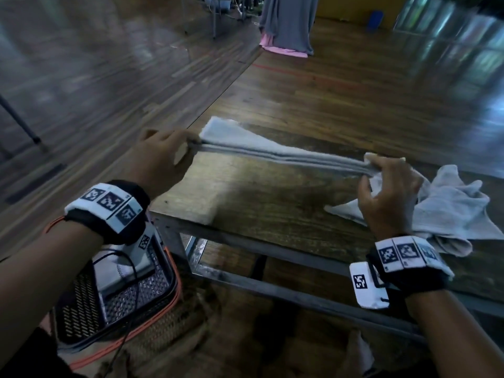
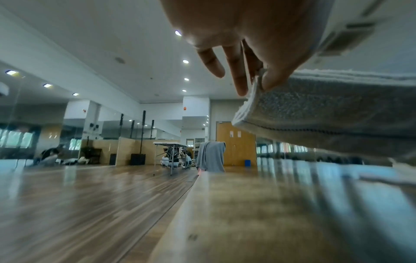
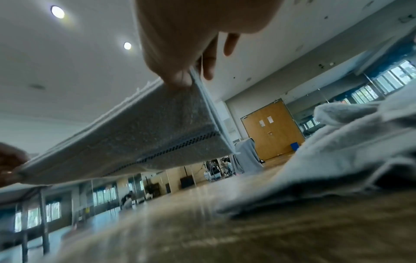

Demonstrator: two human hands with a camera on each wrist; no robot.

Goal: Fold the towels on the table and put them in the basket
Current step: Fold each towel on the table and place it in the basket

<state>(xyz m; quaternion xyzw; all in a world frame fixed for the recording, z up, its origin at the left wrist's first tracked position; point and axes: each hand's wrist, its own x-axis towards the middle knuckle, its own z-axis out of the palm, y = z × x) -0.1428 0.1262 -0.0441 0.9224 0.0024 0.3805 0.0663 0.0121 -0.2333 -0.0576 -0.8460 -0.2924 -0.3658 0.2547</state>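
Observation:
A grey-white towel (image 1: 278, 154), doubled over, is stretched taut a little above the wooden table (image 1: 272, 203). My left hand (image 1: 174, 148) pinches its left end between thumb and fingers, seen up close in the left wrist view on the towel (image 2: 326, 110). My right hand (image 1: 381, 175) pinches the right end of the towel (image 3: 146, 138). A second, crumpled towel (image 1: 452, 211) lies on the table just behind and to the right of my right hand. The black mesh basket (image 1: 152, 293) with an orange rim sits on the floor at lower left, with a folded towel (image 1: 122, 266) inside.
The table's near metal frame (image 1: 272, 271) runs across in front of me, and its left edge lies beside the basket. A grey cloth (image 1: 289, 23) hangs over something at the table's far end. Open wooden floor (image 1: 95, 77) lies to the left.

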